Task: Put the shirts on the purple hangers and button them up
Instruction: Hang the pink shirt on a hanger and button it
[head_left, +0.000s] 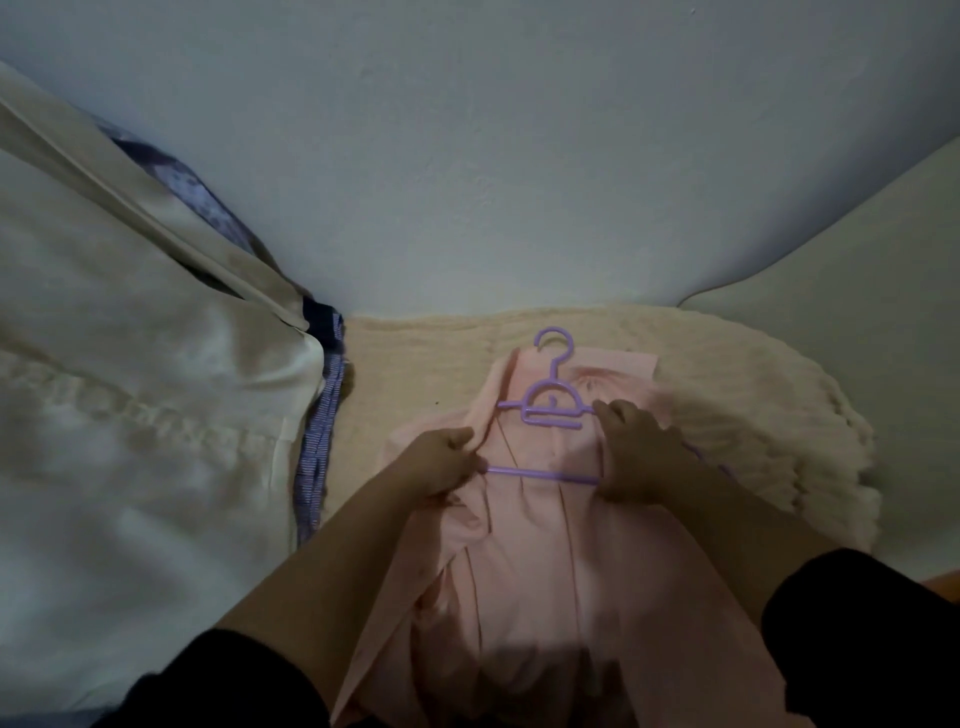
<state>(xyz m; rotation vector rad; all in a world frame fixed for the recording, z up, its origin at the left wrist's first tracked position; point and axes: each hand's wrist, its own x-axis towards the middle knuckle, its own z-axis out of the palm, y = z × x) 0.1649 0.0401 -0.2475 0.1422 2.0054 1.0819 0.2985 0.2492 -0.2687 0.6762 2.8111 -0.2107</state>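
A pink shirt (524, 545) lies open and face up on a cream blanket (415, 364), collar toward the wall. A purple hanger (551, 410) rests inside it, with its hook poking out past the collar and its lower bar across the chest. My left hand (439, 465) grips the shirt's left front edge beside the bar's end. My right hand (641, 457) holds the right front fabric over the hanger's right shoulder. The hanger's right arm is hidden under that hand and cloth.
A large white cloth (130, 389) lies heaped at the left, with a blue-striped garment (319, 457) along its edge. A pale wall (493, 156) rises right behind the blanket. A white surface (857, 249) is at the right.
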